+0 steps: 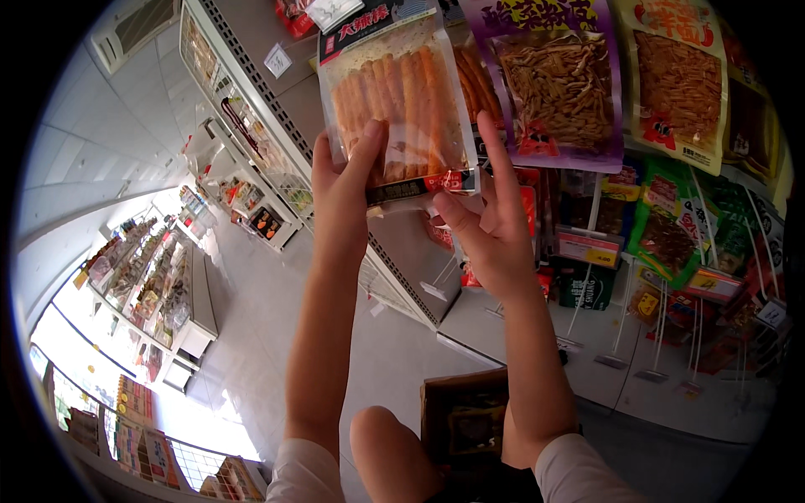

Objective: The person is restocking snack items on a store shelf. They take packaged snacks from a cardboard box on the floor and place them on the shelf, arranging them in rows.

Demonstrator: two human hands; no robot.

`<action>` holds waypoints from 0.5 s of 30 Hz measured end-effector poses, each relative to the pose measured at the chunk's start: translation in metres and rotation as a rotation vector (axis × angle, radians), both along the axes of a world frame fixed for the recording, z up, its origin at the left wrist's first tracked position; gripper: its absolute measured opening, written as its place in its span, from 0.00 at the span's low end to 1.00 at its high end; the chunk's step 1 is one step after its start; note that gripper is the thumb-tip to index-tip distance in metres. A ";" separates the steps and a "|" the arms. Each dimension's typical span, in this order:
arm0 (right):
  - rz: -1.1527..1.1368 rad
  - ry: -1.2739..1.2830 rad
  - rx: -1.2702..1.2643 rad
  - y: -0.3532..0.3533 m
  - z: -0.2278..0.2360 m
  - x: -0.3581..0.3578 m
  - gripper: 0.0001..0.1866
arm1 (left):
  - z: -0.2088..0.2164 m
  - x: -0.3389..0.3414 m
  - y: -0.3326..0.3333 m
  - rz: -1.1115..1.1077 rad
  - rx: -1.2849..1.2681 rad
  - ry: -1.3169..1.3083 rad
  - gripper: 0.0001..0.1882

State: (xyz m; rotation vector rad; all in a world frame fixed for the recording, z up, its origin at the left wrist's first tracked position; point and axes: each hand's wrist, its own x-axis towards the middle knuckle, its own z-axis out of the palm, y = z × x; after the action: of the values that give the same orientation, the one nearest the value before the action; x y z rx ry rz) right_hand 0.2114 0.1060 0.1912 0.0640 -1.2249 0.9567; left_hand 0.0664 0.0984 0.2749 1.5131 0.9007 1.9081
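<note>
1. Your left hand holds the snack pack raised in front of the rack: thumb across the clear front near the bottom left corner, fingers hidden behind.
2. Your right hand is not closed on anything. Its fingers spread open, the index finger runs up the pack's right edge, and the thumb points toward the bottom seam.
3. The pack looks light and floppy: thin glossy film over a row of orange sticks. Expect it to be slippery and to bend above your left grip.
4. The sticks may snap if squeezed, so the flat sealed bottom band just beside your left thumb seems the safest hold.
5. Right of your right grip hang a purple pack and a yellow pack; green packs hang lower, beyond that hand.
6. Below both grips, between your forearms, sits a brown box, with your knee beside it.
</note>
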 end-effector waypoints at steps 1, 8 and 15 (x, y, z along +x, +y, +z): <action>0.002 -0.011 0.002 0.001 -0.001 -0.001 0.42 | 0.000 -0.001 0.001 -0.011 -0.001 -0.004 0.28; -0.035 -0.057 0.009 0.006 -0.005 -0.010 0.38 | -0.004 -0.014 0.010 0.018 -0.007 -0.006 0.28; -0.096 -0.146 0.017 0.002 0.000 -0.013 0.38 | -0.003 -0.025 0.012 -0.005 -0.072 0.022 0.22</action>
State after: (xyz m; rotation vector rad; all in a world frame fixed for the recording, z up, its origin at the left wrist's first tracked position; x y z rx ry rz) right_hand 0.1983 0.1082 0.1913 -0.0520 -1.3580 0.8791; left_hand 0.0418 0.1103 0.2722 1.4955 0.9638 1.8387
